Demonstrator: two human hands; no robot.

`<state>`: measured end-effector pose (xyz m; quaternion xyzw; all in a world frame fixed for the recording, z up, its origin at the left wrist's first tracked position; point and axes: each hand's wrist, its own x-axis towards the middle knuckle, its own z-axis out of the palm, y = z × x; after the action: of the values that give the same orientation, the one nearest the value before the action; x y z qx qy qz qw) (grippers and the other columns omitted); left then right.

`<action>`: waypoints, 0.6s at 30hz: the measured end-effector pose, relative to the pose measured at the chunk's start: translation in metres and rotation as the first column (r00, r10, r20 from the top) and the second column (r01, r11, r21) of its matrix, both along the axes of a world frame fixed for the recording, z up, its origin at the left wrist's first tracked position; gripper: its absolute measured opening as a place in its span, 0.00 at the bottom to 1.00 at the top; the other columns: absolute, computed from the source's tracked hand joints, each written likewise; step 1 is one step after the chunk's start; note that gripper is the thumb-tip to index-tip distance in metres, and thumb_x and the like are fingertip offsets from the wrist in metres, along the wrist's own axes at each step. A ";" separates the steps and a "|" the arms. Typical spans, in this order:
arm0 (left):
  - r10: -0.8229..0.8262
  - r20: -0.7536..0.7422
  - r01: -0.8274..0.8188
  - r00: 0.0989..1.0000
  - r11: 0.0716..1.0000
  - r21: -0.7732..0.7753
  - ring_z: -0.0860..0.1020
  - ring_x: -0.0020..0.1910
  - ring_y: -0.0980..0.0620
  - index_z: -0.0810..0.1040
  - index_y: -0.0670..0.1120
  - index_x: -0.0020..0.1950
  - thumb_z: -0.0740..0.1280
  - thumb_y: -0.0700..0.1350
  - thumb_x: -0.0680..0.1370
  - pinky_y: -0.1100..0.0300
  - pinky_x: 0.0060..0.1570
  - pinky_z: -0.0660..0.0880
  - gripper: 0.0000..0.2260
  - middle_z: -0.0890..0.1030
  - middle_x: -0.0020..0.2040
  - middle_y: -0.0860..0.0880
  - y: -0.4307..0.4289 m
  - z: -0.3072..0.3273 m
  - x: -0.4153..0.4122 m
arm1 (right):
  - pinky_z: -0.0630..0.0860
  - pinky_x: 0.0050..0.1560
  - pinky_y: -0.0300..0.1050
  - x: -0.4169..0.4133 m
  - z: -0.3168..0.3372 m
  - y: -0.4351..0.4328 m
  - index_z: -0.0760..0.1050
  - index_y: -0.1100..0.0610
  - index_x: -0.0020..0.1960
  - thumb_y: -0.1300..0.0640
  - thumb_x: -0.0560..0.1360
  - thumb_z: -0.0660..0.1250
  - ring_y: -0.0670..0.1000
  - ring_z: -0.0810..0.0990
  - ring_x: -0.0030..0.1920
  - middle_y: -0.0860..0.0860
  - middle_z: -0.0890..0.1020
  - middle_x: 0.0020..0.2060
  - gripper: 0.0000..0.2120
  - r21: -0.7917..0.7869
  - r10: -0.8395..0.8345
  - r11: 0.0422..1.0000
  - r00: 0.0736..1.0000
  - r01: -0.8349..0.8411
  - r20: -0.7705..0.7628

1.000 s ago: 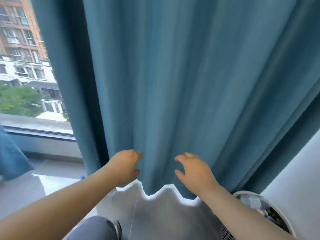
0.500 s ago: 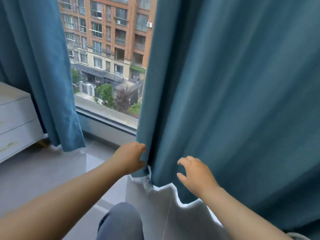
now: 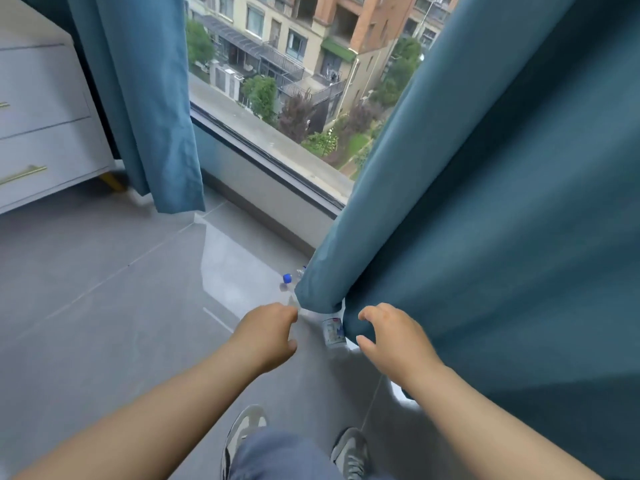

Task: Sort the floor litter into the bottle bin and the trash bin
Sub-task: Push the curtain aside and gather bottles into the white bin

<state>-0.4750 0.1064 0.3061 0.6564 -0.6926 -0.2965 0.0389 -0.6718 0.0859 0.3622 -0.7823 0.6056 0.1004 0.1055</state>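
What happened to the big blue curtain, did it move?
Yes. The curtain has shifted right against the window frame, leaving more glass bare.

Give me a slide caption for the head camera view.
Left hand and right hand flank a labelled bottle on the grey floor at the hem of the blue curtain.

One clear plastic bottle point(image 3: 334, 332), white-and-blue label, lies on the grey floor point(image 3: 121, 306), its far end hidden under the curtain hem point(image 3: 322, 296). Beyond it is a blue cap point(image 3: 286, 278) on clear plastic, probably a second bottle, mostly covered.
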 end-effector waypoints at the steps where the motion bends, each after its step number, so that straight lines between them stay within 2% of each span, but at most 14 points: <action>1: 0.016 0.007 -0.016 1.000 1.000 0.019 0.74 0.59 0.47 0.72 0.47 0.65 0.61 0.45 0.76 0.55 0.57 0.73 0.17 0.76 0.61 0.48 -0.010 -0.012 0.003 | 0.74 0.54 0.46 0.006 -0.014 -0.013 0.73 0.55 0.60 0.52 0.78 0.60 0.52 0.74 0.56 0.50 0.76 0.55 0.13 0.015 0.017 1.000 1.000 -0.016 -0.002; 5: 0.107 0.035 -0.109 0.994 0.990 0.092 0.75 0.59 0.47 0.72 0.46 0.63 0.62 0.44 0.76 0.54 0.57 0.74 0.16 0.76 0.61 0.48 -0.046 -0.068 0.014 | 0.75 0.53 0.50 0.031 -0.078 -0.066 0.74 0.57 0.58 0.55 0.76 0.60 0.54 0.74 0.55 0.51 0.76 0.53 0.13 0.067 0.090 0.993 0.995 -0.092 0.034; 10: 0.208 0.050 -0.214 0.977 0.960 0.181 0.75 0.60 0.48 0.71 0.47 0.66 0.62 0.46 0.77 0.55 0.56 0.74 0.18 0.76 0.61 0.50 -0.072 -0.143 0.014 | 0.73 0.56 0.49 0.062 -0.147 -0.128 0.70 0.54 0.67 0.55 0.77 0.61 0.53 0.73 0.60 0.50 0.73 0.60 0.18 0.085 0.167 0.979 0.969 -0.185 0.181; 15: 0.272 0.047 -0.276 0.961 0.939 0.203 0.75 0.60 0.48 0.71 0.48 0.66 0.62 0.46 0.76 0.57 0.55 0.74 0.18 0.77 0.61 0.50 -0.103 -0.206 0.010 | 0.73 0.54 0.51 0.074 -0.216 -0.186 0.73 0.59 0.61 0.58 0.77 0.61 0.56 0.75 0.55 0.53 0.75 0.56 0.14 0.026 0.251 0.966 0.955 -0.258 0.161; 18: 0.297 0.062 -0.304 0.953 0.935 0.184 0.75 0.59 0.47 0.71 0.47 0.66 0.62 0.45 0.76 0.56 0.55 0.74 0.18 0.77 0.61 0.49 -0.120 -0.234 0.009 | 0.72 0.55 0.49 0.070 -0.248 -0.216 0.74 0.59 0.61 0.56 0.77 0.62 0.56 0.75 0.57 0.54 0.75 0.58 0.14 -0.001 0.260 0.965 0.954 -0.262 0.149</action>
<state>-0.4655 -0.0134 0.0721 0.7600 -0.5530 -0.3412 0.0088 -0.6021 -0.1303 0.1142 -0.8597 0.4866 0.0608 0.1432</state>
